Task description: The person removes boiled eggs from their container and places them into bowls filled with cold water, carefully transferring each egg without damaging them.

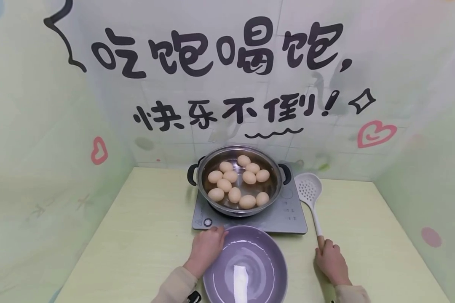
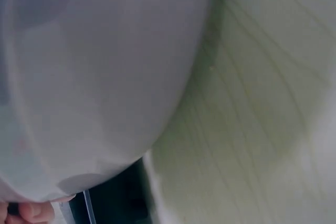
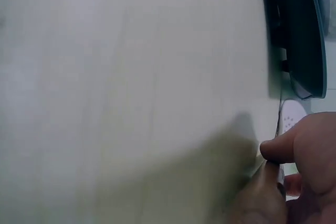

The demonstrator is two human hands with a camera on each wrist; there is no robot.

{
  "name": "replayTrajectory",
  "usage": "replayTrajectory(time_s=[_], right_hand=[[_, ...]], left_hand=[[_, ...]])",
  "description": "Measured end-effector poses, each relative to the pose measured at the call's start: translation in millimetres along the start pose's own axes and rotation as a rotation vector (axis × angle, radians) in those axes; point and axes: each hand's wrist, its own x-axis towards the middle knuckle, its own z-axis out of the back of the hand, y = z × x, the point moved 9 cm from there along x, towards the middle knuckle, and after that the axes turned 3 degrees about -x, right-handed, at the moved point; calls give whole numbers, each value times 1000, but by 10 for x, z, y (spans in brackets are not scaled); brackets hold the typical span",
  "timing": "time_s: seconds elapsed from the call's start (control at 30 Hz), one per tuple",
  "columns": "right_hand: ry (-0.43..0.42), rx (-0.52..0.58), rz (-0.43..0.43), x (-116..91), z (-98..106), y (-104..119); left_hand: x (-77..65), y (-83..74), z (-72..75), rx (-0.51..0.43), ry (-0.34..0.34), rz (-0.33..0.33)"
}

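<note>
In the head view my left hand (image 1: 207, 249) grips the upper left rim of a glossy purple bowl (image 1: 280, 269), with its fingertips curled at the edge. The left wrist view shows the bowl's pale outer wall (image 2: 115, 77) close up and fingertips (image 2: 37, 212) at its rim. My right hand (image 1: 331, 261) holds the brown handle of a white slotted spoon (image 1: 315, 219), whose perforated head points away from me beside the cooker. From the right wrist, the thumb (image 3: 281, 148) presses along the handle (image 3: 260, 198), and part of the spoon's head (image 3: 291, 114) shows beyond.
Behind the bowl, a steel pot (image 1: 202, 198) with black side handles sits on a grey induction cooker (image 1: 277, 225). Several brown eggs (image 1: 234, 195) lie in water inside it. The pale wooden table (image 1: 148, 227) is enclosed by printed walls (image 1: 421, 168) at the back and sides.
</note>
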Motion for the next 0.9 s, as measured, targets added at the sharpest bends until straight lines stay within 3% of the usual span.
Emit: replayTrajectory(time_s=[0.3,0.47,0.73,0.9], right_hand=[[151,158,-118,25,14,-41],[113,221,-145,21,132,-89],[63,205,-136,-41,318,-194],[24,195,-136,-110,536,-199]], left_hand=[[-12,-11,6,1,-29,-10],[-8,-3,-25,-5,3,12],[-5,5,-63,-7,19,23],[1,11,-53,-7,15,29]])
